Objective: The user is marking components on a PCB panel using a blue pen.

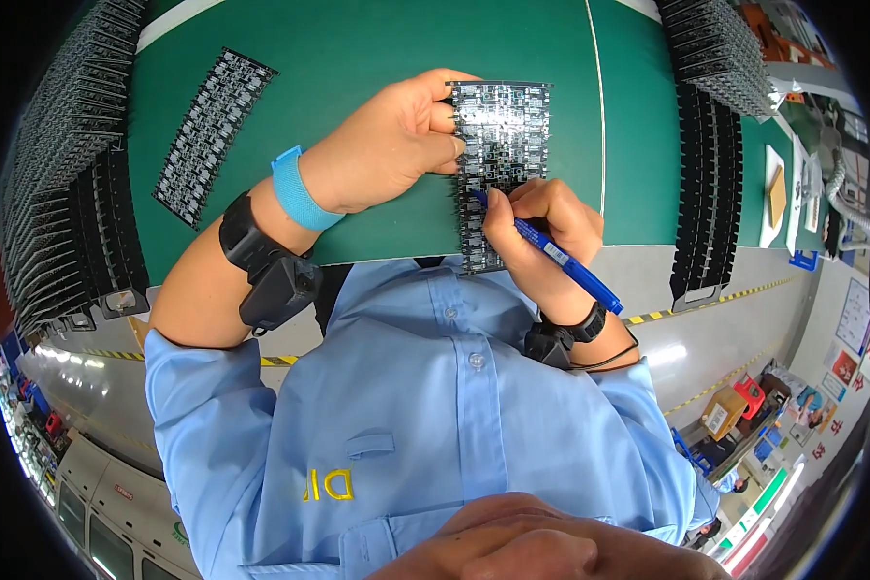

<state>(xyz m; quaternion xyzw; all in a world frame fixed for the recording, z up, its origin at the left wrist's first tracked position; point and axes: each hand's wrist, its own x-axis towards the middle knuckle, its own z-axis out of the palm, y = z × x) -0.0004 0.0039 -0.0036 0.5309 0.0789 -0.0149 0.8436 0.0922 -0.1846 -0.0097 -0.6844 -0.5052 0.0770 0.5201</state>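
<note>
My left hand (396, 140) grips a long black circuit board panel (501, 121) by its left edge, thumb on top, several fingers partly hidden beneath. The panel is dense with small components and runs from far to near over the green mat. In my right hand (548, 237) is a blue marker pen (582, 280), pinched near its tip, which points at the panel's left side; whether it touches cannot be made out. A second circuit board panel (215, 135) lies slanted on the mat, left of my left hand.
Black racks packed with circuit boards stand at the left (68, 145) and at the right (713, 58) of the green mat (358, 48). The table's near edge runs just in front of my blue shirt. Beyond the right rack sits a white tray (771, 198).
</note>
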